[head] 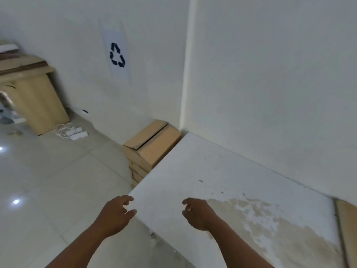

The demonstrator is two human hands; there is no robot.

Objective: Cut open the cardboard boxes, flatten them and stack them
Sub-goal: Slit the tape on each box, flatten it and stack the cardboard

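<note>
from the head view, a stack of brown cardboard boxes [152, 147], seemingly flattened, sits on the glossy tiled floor [58, 180] between the white wall [270, 74] and the white matte tabletop [212, 167], so much looks done. a brown cardboard sheet [345, 219] at the tabletop's right edge may remain. the left hand [116, 215] and right hand [199, 213] hover empty, fingers loosely curled, near the tabletop's peeled tan patch [270, 225].

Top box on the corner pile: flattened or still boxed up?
Flattened: the top box lies as a thin layer on the stack.
</note>
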